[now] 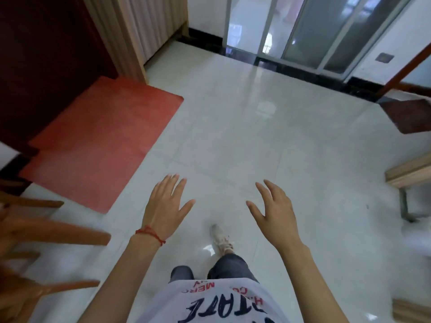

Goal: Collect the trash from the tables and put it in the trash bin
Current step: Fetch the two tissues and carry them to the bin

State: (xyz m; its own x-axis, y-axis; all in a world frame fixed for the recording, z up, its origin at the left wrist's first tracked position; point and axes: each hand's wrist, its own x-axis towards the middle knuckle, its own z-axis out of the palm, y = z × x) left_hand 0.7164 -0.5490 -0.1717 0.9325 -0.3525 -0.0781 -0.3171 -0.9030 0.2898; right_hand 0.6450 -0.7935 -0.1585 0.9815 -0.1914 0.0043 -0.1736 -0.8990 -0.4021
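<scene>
Both hands are being held out empty above the white tiled floor [268,136], the left hand [165,206] and the right hand [275,215] with fingers [261,190] spread and released. No trash or bin is being shown. A red mat [100,145] is lying to the left, beside blurred wooden chairs [46,231].

The floor [268,141] is glossy white tile with faint grey joint lines. A plain red mat [100,145] lies on it. The left hand [164,206] wears a red string bracelet [151,233]. The shirt [224,304] is pale grey with dark navy and red lettering, above dark grey trousers [229,268] and a whitish shoe [220,238].
</scene>
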